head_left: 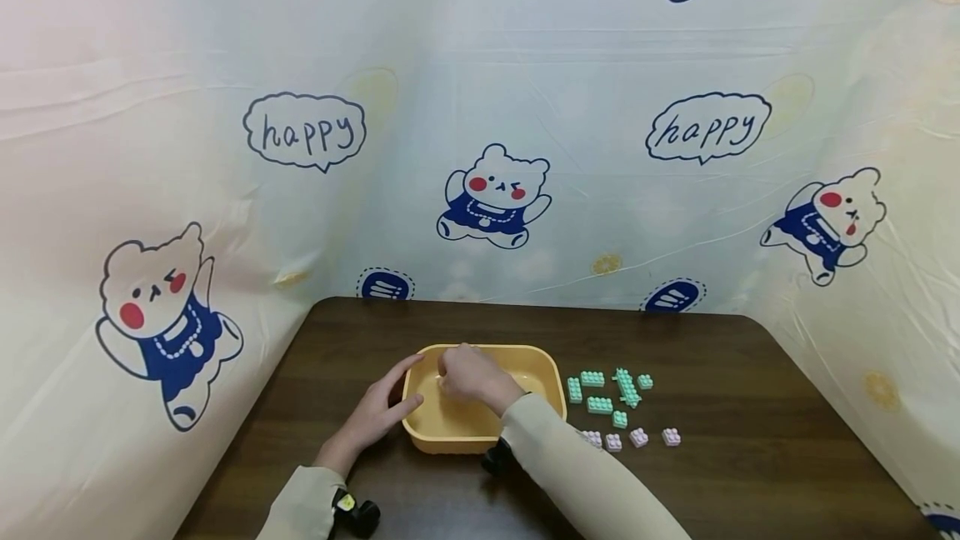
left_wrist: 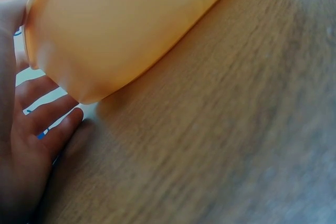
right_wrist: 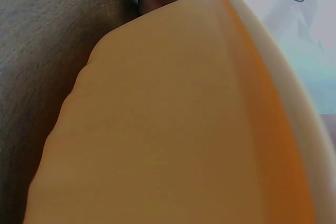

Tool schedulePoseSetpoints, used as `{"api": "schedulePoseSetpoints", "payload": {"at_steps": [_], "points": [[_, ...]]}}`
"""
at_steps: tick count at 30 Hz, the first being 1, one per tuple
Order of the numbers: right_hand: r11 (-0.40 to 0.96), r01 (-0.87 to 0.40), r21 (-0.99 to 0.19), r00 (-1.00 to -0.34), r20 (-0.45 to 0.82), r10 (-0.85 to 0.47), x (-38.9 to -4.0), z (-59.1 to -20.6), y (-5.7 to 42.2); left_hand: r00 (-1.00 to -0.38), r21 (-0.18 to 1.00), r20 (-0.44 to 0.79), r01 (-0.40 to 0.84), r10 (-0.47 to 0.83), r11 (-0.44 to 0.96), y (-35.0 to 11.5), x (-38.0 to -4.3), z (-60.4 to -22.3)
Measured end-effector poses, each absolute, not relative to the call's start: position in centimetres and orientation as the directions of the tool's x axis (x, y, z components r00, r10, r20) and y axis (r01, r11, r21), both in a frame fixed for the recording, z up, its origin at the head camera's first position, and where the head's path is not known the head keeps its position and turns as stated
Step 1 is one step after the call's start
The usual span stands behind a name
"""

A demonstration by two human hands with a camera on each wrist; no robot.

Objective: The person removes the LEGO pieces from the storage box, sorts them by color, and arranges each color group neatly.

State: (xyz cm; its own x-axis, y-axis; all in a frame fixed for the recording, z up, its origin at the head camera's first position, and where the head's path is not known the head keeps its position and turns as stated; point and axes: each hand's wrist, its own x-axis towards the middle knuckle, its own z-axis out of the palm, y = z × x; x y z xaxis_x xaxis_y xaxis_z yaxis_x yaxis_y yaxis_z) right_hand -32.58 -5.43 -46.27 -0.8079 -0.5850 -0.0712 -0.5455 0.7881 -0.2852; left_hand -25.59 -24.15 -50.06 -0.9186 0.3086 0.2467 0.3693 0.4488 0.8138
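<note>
A yellow plastic basin stands on the dark wooden table. My left hand holds its left end, the thumb at the rim and the other fingers spread along the outer wall. In the left wrist view, those fingers reach round the basin's corner. My right hand is down inside the basin toward its left part, knuckles up and fingers bent downward. I cannot tell what its fingertips hold. From the right wrist, the basin's outer wall fills the view and hides most of that hand.
Several mint-green toy building blocks lie right of the basin, some joined in a longer piece. Nearer the front are several pale pink blocks, one partly behind the right sleeve. A printed curtain surrounds the table's back and sides.
</note>
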Motion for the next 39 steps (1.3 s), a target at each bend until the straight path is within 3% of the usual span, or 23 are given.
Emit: {"api": "schedulePoseSetpoints", "payload": {"at_steps": [25,39], "points": [[0.724,-0.613,-0.318,-0.781,0.099,-0.617,-30.7,-43.1,-1.6,-0.911,0.812,0.262,0.387,0.318,0.438,-24.1,-25.6,-50.0],[0.760,-0.531,-0.373,-0.843,0.143,-0.519,-29.4,-40.6,2.1,-0.914,0.803,0.263,0.385,0.309,0.454,-24.0,-25.5,-50.1]]}}
